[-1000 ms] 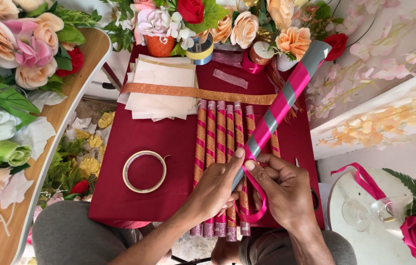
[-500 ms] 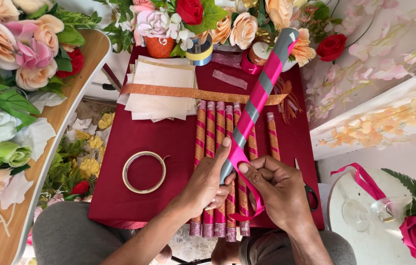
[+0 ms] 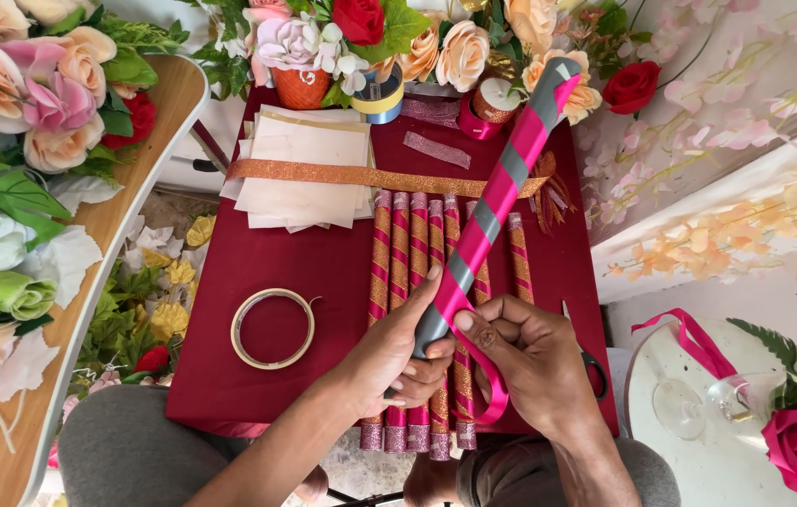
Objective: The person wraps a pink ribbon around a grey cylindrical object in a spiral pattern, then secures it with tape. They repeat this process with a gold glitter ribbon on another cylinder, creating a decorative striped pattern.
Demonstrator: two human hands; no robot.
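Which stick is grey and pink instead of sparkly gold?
The long stick held up in both hands, left hand and right hand. It is grey, spiralled with pink ribbon. The glittery gold-and-pink sticks lie flat on the red cloth.

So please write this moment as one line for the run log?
left hand: grips grey stick | right hand: pinches pink ribbon against stick | stick: tilted, partly wrapped | below: glitter sticks on red cloth

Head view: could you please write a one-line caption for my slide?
Left hand grips a grey stick while right hand winds pink ribbon around it above a maroon-covered table.
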